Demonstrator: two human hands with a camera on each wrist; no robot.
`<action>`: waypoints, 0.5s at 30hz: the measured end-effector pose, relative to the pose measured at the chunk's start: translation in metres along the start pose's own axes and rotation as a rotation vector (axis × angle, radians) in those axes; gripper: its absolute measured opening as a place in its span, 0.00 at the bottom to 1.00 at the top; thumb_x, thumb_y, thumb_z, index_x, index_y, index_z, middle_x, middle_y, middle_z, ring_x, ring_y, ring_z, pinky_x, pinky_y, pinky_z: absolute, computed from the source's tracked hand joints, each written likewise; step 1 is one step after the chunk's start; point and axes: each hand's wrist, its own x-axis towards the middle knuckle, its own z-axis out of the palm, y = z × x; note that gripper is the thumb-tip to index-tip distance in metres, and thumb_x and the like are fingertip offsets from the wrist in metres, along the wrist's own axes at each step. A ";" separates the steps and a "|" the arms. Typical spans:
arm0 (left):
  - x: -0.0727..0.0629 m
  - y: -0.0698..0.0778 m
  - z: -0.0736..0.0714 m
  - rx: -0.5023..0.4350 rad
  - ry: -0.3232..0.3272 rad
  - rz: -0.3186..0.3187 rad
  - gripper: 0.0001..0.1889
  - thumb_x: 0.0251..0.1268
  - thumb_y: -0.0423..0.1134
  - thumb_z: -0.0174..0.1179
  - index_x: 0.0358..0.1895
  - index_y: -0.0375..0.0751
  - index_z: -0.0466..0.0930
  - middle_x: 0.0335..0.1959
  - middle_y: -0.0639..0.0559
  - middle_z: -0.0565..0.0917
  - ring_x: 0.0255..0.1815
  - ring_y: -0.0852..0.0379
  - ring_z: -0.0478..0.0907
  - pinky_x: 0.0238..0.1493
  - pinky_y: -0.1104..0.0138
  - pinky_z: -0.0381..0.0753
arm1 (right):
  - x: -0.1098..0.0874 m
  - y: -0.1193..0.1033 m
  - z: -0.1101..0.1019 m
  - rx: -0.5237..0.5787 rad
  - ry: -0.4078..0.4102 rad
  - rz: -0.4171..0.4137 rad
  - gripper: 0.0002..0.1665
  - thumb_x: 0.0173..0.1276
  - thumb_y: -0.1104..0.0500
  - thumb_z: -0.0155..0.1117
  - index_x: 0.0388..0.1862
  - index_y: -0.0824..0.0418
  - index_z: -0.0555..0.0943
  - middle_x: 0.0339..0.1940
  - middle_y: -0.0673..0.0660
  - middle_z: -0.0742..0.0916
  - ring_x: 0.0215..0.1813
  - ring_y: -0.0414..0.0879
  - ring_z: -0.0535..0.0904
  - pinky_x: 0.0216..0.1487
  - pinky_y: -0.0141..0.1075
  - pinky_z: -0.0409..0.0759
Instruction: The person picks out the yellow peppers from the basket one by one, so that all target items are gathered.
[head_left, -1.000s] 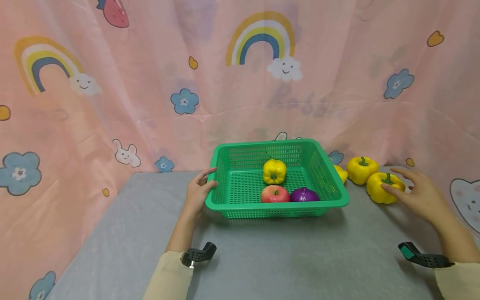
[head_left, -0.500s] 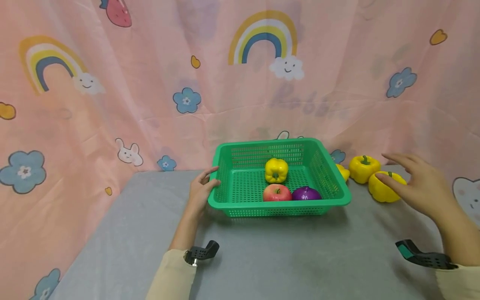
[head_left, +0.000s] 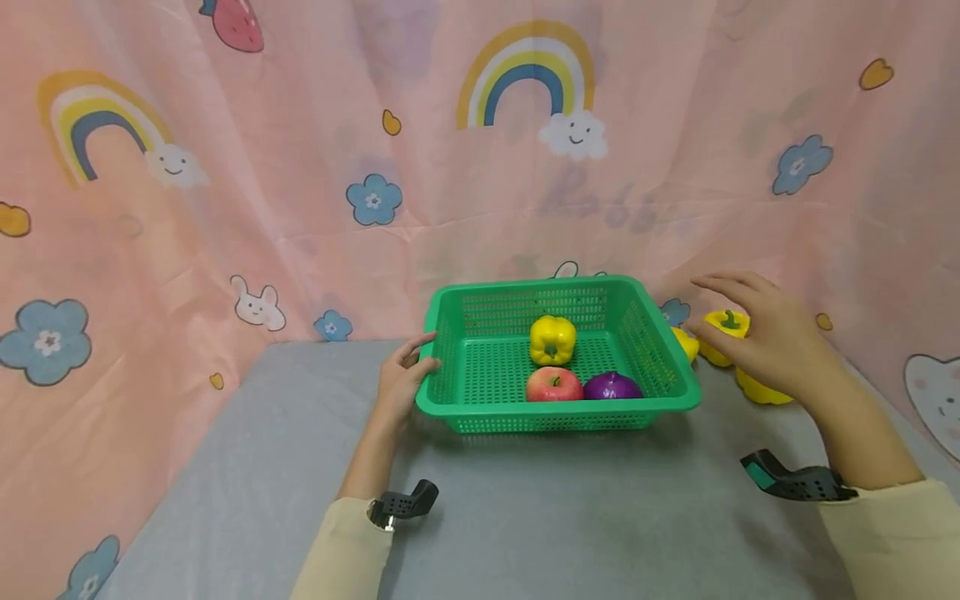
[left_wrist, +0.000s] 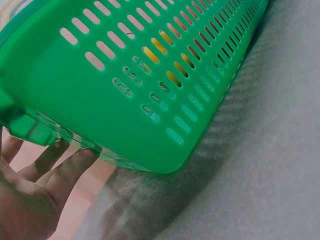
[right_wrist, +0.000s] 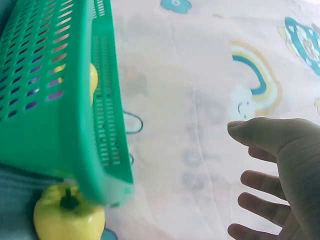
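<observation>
A green perforated basket (head_left: 555, 409) stands on the grey table. Inside it lie a yellow bell pepper (head_left: 552, 343), a red apple (head_left: 555, 386) and a purple onion (head_left: 612, 387). My left hand (head_left: 396, 387) grips the basket's left rim; the left wrist view shows its fingers (left_wrist: 75, 162) against the outside, under the rim. Spread and holding nothing, my right hand (head_left: 772, 337) hovers off the basket's right side. It partly covers two yellow bell peppers, a rear one (head_left: 723, 323) and a front one (head_left: 761, 390).
Another yellow bell pepper (right_wrist: 70, 217) sits close by the basket's right end, partly behind its rim in the head view. A pink curtain (head_left: 300, 167) printed with rainbows and flowers hangs behind the grey table (head_left: 525, 517).
My right hand has risen from around the front yellow bell pepper and moved left toward the basket, without a pepper. My left hand stays on the basket's rim, and the basket keeps its place.
</observation>
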 end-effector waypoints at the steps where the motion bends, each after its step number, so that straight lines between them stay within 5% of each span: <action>1: 0.000 0.000 0.000 -0.002 -0.003 0.002 0.27 0.62 0.34 0.60 0.66 0.52 0.79 0.69 0.42 0.77 0.70 0.47 0.75 0.63 0.56 0.75 | 0.005 -0.003 0.001 0.005 -0.003 -0.021 0.35 0.62 0.56 0.74 0.68 0.60 0.77 0.67 0.66 0.79 0.66 0.68 0.72 0.57 0.69 0.71; 15: 0.002 -0.002 0.001 -0.023 0.020 0.010 0.26 0.62 0.33 0.60 0.65 0.52 0.80 0.62 0.39 0.83 0.51 0.54 0.83 0.44 0.70 0.81 | 0.054 -0.038 0.031 0.063 -0.114 -0.144 0.32 0.67 0.54 0.70 0.69 0.59 0.76 0.68 0.66 0.79 0.60 0.66 0.79 0.51 0.62 0.80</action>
